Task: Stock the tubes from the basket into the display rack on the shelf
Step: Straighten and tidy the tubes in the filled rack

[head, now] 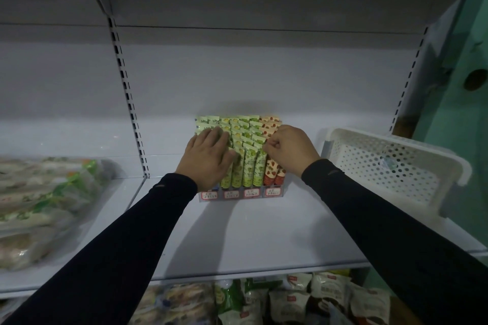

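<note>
Here the left hand (208,159) lies flat, fingers released, over the green tubes (247,155) in the display rack (240,194) mid-shelf; the right hand (289,149), fingers clenched, pinches a tube top; the white basket (396,166) sits toward the shelf's right edge.

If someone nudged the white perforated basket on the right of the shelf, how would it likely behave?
The white basket looks like thin perforated plastic and seems empty, so it is probably light and would slide easily on the smooth shelf. It sits tilted, one side raised, so a push might rock or tip it. Its walls would likely flex slightly.
</note>
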A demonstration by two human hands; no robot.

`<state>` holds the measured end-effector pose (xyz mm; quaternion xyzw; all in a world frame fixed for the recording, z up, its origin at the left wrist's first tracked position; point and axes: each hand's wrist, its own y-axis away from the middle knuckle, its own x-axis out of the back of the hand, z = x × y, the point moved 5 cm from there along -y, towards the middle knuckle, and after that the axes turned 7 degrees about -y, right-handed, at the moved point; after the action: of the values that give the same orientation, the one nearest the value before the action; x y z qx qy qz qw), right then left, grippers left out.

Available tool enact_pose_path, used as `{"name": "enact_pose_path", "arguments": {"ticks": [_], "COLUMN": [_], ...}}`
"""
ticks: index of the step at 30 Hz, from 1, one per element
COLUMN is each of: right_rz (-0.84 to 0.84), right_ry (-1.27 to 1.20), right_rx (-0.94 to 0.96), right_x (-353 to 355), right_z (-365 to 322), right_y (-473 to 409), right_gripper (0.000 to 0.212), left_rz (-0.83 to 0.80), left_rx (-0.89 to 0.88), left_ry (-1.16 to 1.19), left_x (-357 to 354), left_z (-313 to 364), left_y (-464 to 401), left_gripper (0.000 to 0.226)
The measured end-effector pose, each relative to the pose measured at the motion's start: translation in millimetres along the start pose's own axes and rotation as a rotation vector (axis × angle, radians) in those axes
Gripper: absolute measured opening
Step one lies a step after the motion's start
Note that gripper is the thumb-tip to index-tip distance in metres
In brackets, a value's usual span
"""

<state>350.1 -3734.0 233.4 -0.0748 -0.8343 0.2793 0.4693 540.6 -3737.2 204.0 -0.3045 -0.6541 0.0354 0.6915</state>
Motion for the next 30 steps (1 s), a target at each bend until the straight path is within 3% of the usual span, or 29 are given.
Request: {"name": "enact_pose_path", "arguments": {"ticks": [11, 23, 30], "right_rz": [-0.015, 0.016, 0.089], "right_ry": [0.058, -0.058, -0.030], "right_rx": [0.014, 0.008, -0.052], "right_x": [-3.7, 6.0, 24.5], "right_z": [-2.7, 1.4, 10.9], "right_y": [-3.0, 2.7, 10.7], "right_gripper": [0.029, 0.041, 0.027], "left_rz": [0.003, -0.021, -0.026], "left_rx": [0.001, 0.015, 0.032], "left_ry": [0.020, 0.020, 0.043], "left_x": [-4.6, -7.7, -7.9], "left_z": [-1.2, -2.8, -3.0], "left_y": [-2.8, -3.6, -2.8], "left_gripper": [0.074, 0.079, 0.077]}}
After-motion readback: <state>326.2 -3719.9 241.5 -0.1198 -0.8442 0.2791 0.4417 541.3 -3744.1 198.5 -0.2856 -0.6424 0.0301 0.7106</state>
